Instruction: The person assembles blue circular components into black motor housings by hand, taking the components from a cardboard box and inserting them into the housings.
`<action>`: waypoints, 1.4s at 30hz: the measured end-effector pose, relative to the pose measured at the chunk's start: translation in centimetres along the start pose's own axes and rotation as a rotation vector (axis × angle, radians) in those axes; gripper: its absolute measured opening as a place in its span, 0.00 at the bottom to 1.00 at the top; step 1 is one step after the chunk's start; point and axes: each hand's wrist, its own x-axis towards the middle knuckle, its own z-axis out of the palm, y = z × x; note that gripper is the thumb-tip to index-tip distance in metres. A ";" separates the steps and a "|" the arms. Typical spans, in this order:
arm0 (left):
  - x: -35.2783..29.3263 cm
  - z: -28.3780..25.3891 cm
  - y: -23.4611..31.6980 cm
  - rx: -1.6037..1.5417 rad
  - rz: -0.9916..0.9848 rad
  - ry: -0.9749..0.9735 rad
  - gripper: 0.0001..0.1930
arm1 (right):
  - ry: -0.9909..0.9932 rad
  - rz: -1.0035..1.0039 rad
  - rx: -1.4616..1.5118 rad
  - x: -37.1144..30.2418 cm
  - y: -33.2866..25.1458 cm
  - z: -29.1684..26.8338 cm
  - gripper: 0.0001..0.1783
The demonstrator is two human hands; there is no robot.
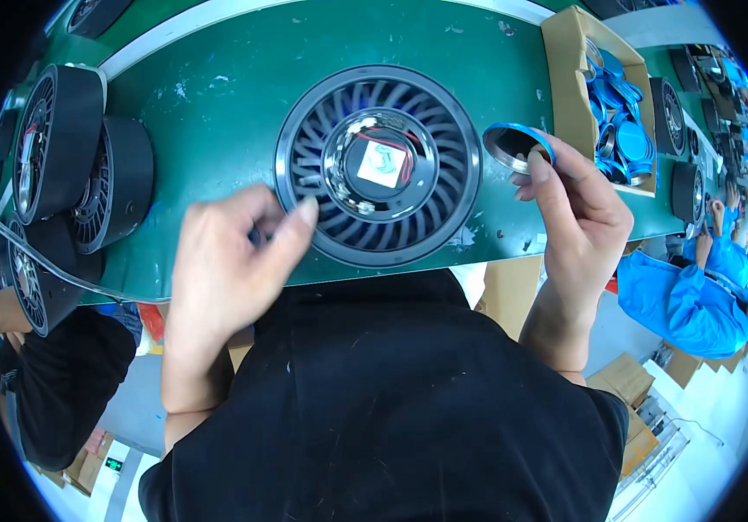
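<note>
A black wheel with curved spokes [297, 113] lies flat in front of me on the green table. Its shiny metal hub [337, 157] holds a white square pad [380, 162] with a thin red wire looped about it. My right hand [578, 196], right of the wheel, pinches a round cap with a blue edge and a silvery rim [503, 160] between thumb and fingers, tilted above the table. At the wheel's lower left edge is my left hand [226, 261], slightly blurred. Its thumb stretches over the rim, apart from the curled fingers; nothing shows in its grasp.
A cardboard box [565, 78] of blue round caps [631, 139] stands at the right. More black wheels [61, 139] are stacked at the left, and others [668, 117] stand beyond the box. People sit on both sides, one in a blue garment [687, 300].
</note>
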 end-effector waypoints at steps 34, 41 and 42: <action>7.3 0.2 0.0 -0.237 0.318 -0.076 0.32 | -0.263 -0.620 -0.376 4.3 0.2 4.4 0.17; 8.0 0.3 -1.2 -0.441 0.326 -0.156 0.30 | -0.402 -0.700 -0.455 4.4 0.0 5.0 0.19; 8.1 0.3 -1.4 -0.443 0.323 -0.153 0.30 | -0.436 -0.684 -0.465 4.2 0.0 4.9 0.19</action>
